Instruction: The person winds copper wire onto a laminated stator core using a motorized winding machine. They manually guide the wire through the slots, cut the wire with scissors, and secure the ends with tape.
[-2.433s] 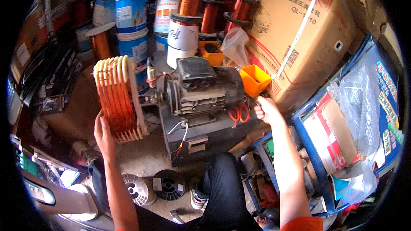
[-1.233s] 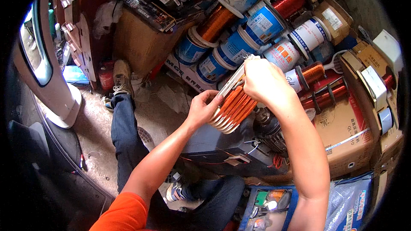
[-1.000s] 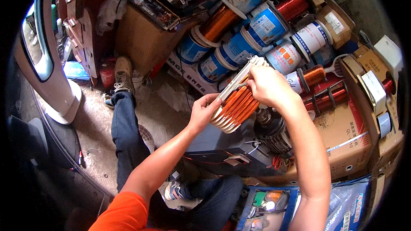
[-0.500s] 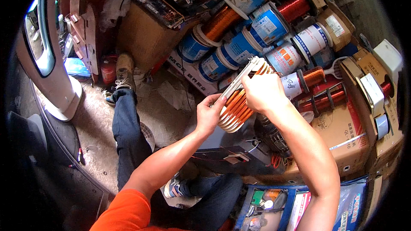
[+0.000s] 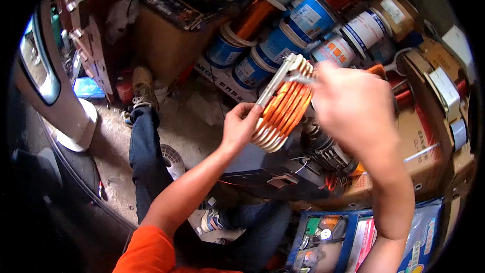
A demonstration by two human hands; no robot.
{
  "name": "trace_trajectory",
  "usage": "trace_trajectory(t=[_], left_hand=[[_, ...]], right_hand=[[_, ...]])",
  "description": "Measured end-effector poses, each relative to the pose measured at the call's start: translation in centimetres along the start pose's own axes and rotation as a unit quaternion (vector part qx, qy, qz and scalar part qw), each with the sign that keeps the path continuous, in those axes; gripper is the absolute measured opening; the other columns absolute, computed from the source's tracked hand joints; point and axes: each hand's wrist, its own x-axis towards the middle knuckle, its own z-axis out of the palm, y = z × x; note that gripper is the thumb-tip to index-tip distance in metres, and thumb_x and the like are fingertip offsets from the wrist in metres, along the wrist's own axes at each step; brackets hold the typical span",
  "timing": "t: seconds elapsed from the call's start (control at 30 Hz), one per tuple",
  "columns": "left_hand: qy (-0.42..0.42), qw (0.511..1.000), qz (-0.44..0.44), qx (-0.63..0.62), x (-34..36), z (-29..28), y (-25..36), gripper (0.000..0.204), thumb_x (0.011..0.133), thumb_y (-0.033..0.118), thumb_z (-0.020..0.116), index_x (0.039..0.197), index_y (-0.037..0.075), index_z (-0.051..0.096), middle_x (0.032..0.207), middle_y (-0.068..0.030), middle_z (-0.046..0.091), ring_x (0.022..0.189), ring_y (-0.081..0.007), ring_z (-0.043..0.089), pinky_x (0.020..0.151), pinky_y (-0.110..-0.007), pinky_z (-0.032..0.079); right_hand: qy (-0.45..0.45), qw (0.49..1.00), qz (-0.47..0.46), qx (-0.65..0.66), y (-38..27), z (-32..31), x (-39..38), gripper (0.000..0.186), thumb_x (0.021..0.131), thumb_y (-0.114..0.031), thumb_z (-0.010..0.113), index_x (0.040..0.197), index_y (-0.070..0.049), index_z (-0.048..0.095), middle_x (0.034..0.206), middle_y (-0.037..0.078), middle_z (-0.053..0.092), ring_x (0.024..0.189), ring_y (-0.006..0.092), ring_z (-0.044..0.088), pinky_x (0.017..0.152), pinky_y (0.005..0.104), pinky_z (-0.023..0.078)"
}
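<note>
A coil-winding former [image 5: 264, 86], pale plastic with several rounded slots, carries bundles of orange copper wire [image 5: 289, 105]. My left hand [image 5: 241, 125] grips its lower left side, thumb on the straight pale bar. To the right of the former, my right hand [image 5: 348, 103] is curled and smeared by motion. A short grey metal piece [image 5: 300, 78] sticks out from its fingertips across the top of the coils; its kind is not clear. Beneath the former lies a dark grey machine housing [image 5: 252, 164] with a dark motor-like part [image 5: 326, 146].
Blue-labelled wire spools [image 5: 280, 45] are stacked beyond my hands, with a white-labelled spool [image 5: 366, 29] to their right. Cardboard boxes [image 5: 419, 136] stand at the right. A blue-edged organiser [image 5: 348, 242] with small parts sits near me. A person's shoe [image 5: 143, 83] rests on the floor at left.
My right hand has drawn back to the right from the former's top, uncovering more of the copper wire. My left hand keeps its hold, shifted slightly left.
</note>
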Motion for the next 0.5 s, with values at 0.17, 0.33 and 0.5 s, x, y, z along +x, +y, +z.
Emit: trace_trajectory(t=[0.17,0.33,0.5], left_hand=[[-0.133,0.948,0.066,0.283,3.4,-1.2,4.1,0.042,0.086,0.028,0.065,0.111,-0.005,0.065,0.092,-0.016,0.071,0.083,-0.02,0.067,0.076,-0.036,0.053],[-0.139,0.876,0.107,0.449,7.2,1.6,6.3,0.042,0.091,0.034,0.059,0.087,-0.007,0.067,0.069,-0.0119,0.063,0.064,-0.0154,0.057,0.059,-0.034,0.046],[-0.244,0.89,0.03,0.385,6.7,1.9,7.4,0.037,0.09,0.022,0.062,0.113,-0.007,0.062,0.095,-0.0064,0.067,0.085,-0.0108,0.057,0.077,-0.027,0.047]], right_hand=[[0.275,0.884,0.256,0.28,6.5,0.1,-14.1,0.012,0.089,-0.007,0.067,0.095,0.003,0.063,0.072,0.001,0.057,0.066,0.0074,0.052,0.062,0.0228,0.043],[0.306,0.726,0.511,0.343,10.3,10.0,-32.8,0.012,0.093,-0.011,0.063,0.09,0.001,0.061,0.08,-0.002,0.058,0.075,0.0051,0.05,0.069,0.0202,0.041],[0.242,0.638,0.637,0.36,8.4,23.0,-43.4,0.012,0.092,-0.009,0.063,0.089,0.002,0.064,0.08,0.001,0.063,0.074,0.0071,0.055,0.07,0.0232,0.046]])
